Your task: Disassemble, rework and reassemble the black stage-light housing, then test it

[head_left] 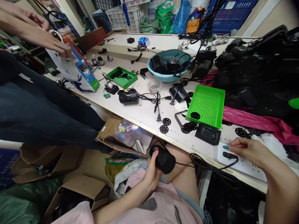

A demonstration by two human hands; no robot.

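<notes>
My left hand (150, 174) is wrapped round a black cylindrical device (167, 161) above my lap, its thumb on the device's upper end. A black cord runs from the device toward the table edge. At the table's right front, my right hand (251, 151) grips the far side of a white power strip (249, 171), thumb on top near a small red light. A black plug (230, 155) sits in the strip beside the thumb. Just left of that lies a black rectangular housing (207, 133). The fingertips behind the strip are partly hidden.
A green perforated tray (206, 104), a blue basket (169, 76) of black devices and black discs (166, 121) are on the table. Dark devices (252, 68) pile up at right. At left, another person's hand (56, 45) holds a paper bag (74, 68). An open carton (109, 132) stands below.
</notes>
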